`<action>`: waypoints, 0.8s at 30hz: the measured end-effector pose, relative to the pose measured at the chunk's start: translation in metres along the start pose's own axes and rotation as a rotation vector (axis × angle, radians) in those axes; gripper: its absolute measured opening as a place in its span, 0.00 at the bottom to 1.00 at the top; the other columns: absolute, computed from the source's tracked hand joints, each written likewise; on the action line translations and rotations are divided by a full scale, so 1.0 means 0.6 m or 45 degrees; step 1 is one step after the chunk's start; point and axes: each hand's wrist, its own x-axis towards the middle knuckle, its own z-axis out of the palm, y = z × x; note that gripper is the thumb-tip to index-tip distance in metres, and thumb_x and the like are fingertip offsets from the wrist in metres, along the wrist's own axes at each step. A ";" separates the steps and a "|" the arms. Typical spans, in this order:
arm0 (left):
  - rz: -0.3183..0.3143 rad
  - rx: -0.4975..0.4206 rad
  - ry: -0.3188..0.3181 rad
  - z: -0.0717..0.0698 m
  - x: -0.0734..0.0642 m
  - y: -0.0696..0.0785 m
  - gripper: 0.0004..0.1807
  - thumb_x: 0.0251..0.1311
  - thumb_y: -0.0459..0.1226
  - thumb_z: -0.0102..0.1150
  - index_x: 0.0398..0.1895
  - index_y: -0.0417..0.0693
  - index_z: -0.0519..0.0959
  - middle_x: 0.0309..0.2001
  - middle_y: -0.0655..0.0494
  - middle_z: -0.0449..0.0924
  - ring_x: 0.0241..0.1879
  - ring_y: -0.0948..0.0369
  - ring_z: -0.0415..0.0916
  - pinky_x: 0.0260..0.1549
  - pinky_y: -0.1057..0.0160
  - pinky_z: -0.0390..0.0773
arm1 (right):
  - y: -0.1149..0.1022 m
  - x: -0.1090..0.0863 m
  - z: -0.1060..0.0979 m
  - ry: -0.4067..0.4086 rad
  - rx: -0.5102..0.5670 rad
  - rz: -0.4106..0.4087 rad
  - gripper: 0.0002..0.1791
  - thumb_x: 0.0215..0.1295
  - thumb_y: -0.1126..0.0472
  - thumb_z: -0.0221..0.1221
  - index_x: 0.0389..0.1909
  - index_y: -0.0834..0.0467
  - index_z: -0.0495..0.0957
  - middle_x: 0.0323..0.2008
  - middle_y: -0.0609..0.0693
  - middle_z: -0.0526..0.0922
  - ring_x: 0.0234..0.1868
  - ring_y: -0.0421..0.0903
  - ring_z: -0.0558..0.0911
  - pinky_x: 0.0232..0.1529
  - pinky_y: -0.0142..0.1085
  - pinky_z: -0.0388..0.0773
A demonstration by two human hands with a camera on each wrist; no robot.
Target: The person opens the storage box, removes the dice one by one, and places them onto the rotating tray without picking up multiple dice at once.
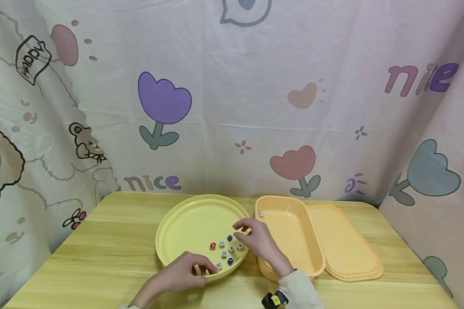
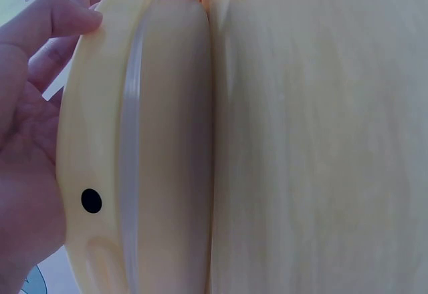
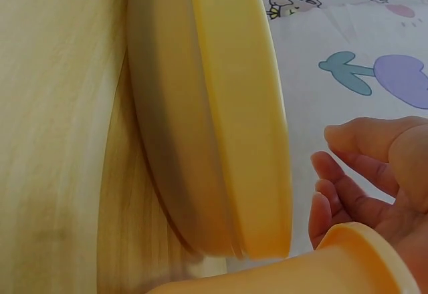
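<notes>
A round yellow tray (image 1: 189,214) holds several small dice on its near right side. Among them are a red die (image 1: 212,246), dark blue dice (image 1: 230,261) and white dice (image 1: 224,255). My left hand (image 1: 187,271) grips the tray's near rim, thumb (image 2: 83,21) against the outer wall and fingers bent over the inside, close to a white die (image 1: 218,265). Over the right rim hovers my right hand (image 1: 260,240), its fingers gently bent with a gap between thumb and forefinger. Nothing shows between them in the right wrist view.
An orange box (image 1: 290,234) stands right of the tray, with one white die (image 1: 261,214) by its far left corner. Its flat orange lid (image 1: 348,244) lies beside it on the wooden table (image 1: 100,249). A printed curtain (image 1: 232,107) hangs behind.
</notes>
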 end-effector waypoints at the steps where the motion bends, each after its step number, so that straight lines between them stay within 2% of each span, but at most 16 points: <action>1: -0.001 -0.001 -0.001 0.000 0.000 0.000 0.13 0.47 0.28 0.60 0.37 0.49 0.81 0.33 0.64 0.79 0.29 0.71 0.71 0.24 0.69 0.73 | 0.000 0.000 0.000 -0.001 0.004 -0.004 0.08 0.56 0.63 0.61 0.37 0.59 0.80 0.34 0.46 0.79 0.36 0.47 0.75 0.33 0.32 0.73; 10: -0.024 0.009 -0.005 0.000 -0.001 0.000 0.13 0.46 0.28 0.60 0.36 0.48 0.82 0.33 0.63 0.79 0.29 0.71 0.71 0.24 0.69 0.73 | -0.005 -0.001 -0.004 0.008 0.015 -0.015 0.08 0.57 0.63 0.60 0.37 0.60 0.80 0.32 0.45 0.79 0.33 0.42 0.75 0.31 0.32 0.73; 14: -0.006 -0.004 -0.011 -0.001 0.001 0.002 0.12 0.47 0.28 0.60 0.36 0.49 0.82 0.33 0.64 0.79 0.29 0.71 0.71 0.24 0.69 0.73 | -0.005 -0.002 -0.008 0.028 0.014 -0.001 0.08 0.59 0.62 0.58 0.37 0.60 0.80 0.31 0.44 0.78 0.32 0.41 0.75 0.32 0.32 0.73; 19: 0.008 -0.008 -0.013 0.002 0.002 0.000 0.13 0.47 0.28 0.59 0.37 0.49 0.82 0.34 0.64 0.79 0.30 0.71 0.71 0.24 0.69 0.73 | -0.002 0.002 -0.023 0.051 0.024 0.027 0.08 0.60 0.62 0.57 0.39 0.59 0.81 0.32 0.43 0.79 0.33 0.41 0.74 0.34 0.34 0.73; 24: 0.005 -0.017 -0.005 0.002 0.000 -0.002 0.13 0.47 0.28 0.59 0.37 0.49 0.82 0.34 0.63 0.79 0.29 0.71 0.71 0.24 0.69 0.73 | -0.008 0.019 -0.047 0.098 0.011 -0.013 0.07 0.59 0.63 0.58 0.37 0.58 0.81 0.31 0.44 0.80 0.33 0.41 0.76 0.33 0.34 0.73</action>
